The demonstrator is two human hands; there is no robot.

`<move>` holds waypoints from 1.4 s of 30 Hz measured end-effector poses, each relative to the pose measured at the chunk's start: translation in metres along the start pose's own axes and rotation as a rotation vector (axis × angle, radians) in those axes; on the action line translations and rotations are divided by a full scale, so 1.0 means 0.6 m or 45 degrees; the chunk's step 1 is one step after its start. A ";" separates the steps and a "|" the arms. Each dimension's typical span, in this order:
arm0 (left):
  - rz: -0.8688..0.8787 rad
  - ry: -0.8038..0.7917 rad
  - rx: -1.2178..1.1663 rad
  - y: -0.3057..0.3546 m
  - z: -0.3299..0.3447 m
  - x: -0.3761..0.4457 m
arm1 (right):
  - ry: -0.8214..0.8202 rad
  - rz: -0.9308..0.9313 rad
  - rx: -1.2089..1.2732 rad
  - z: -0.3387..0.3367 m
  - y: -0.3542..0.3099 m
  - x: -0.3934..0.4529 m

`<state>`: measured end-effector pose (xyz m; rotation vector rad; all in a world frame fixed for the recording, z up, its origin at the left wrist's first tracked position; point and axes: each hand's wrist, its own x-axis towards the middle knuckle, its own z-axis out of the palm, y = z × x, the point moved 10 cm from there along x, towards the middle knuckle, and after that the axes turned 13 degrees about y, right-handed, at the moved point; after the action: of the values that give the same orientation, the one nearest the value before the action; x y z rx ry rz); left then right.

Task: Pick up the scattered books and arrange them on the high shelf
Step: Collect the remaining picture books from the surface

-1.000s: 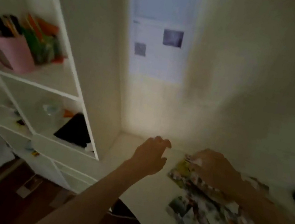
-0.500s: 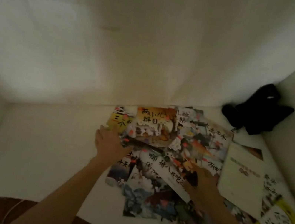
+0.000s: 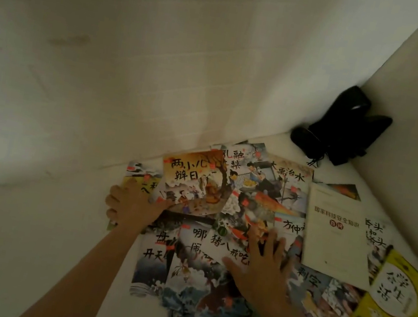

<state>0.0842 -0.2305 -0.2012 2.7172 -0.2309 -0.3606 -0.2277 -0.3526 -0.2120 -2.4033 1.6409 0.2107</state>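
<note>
Several thin picture books lie overlapped on a white surface in a wall corner. An orange-covered book sits on top at the pile's far left, partly over a yellow book. A plain white booklet and a large yellow book lie to the right. My left hand grips the pile's left edge, fingers curled at the yellow book's side and thumb on the orange book. My right hand presses flat with spread fingers on the middle books.
A black pouch-like object with cords stands in the far right corner. White walls close in behind the pile and on the right. White surface stretches to the left of the books.
The view swung from a shelf unit on the left to the book pile. My left hand came onto the pile's left edge, and my right hand spread flat on the middle books.
</note>
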 end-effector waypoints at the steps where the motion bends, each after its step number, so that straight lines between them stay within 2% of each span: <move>1: -0.029 -0.005 -0.010 0.002 0.001 -0.001 | 0.013 -0.054 -0.011 0.000 -0.011 -0.004; 3: -0.103 -0.025 -0.023 0.011 0.002 -0.002 | 0.051 -0.194 -0.056 -0.004 -0.045 -0.013; 5: -0.122 -0.035 -0.065 0.022 0.007 0.002 | 0.008 -0.230 -0.046 0.008 -0.070 -0.015; 10: -0.037 -0.009 -0.378 0.035 -0.003 0.019 | 0.043 -0.327 -0.040 0.000 -0.127 0.023; 13: -0.002 -0.030 -0.342 0.035 -0.009 0.020 | 0.062 -0.411 -0.051 -0.004 -0.157 0.050; 17: -0.006 -0.076 -0.392 0.029 -0.002 0.019 | 0.211 -0.697 0.071 -0.039 -0.197 0.083; 20: -0.015 -0.088 -0.420 0.016 0.008 0.017 | 0.392 -0.442 0.042 -0.086 -0.115 0.164; 23: -0.038 -0.154 -0.525 -0.001 0.022 0.016 | 0.231 -0.211 -0.075 -0.071 -0.040 0.223; 27: -0.169 -0.264 -0.812 -0.022 0.034 0.014 | 0.212 -0.355 -0.058 -0.061 -0.092 0.194; 33: -0.038 -0.242 -0.792 0.010 0.023 -0.002 | 0.170 -0.518 0.264 -0.044 -0.193 0.120; 35: -0.080 -0.251 -0.827 0.005 0.025 -0.001 | 0.302 -0.501 0.418 -0.076 -0.175 0.150; 37: -0.138 -0.272 -0.901 -0.005 0.023 -0.001 | 0.402 -0.428 0.306 -0.100 -0.130 0.199; 40: -0.219 -0.251 -1.011 -0.034 0.009 0.008 | 0.230 -0.396 -0.064 -0.076 -0.090 0.232; 42: -0.223 -0.286 -1.020 -0.048 0.002 0.015 | 0.229 -0.430 -0.115 -0.055 -0.102 0.211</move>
<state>0.0958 -0.2067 -0.2155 1.9076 0.0858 -0.6465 -0.1246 -0.4540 -0.2045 -2.7911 1.2830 0.0109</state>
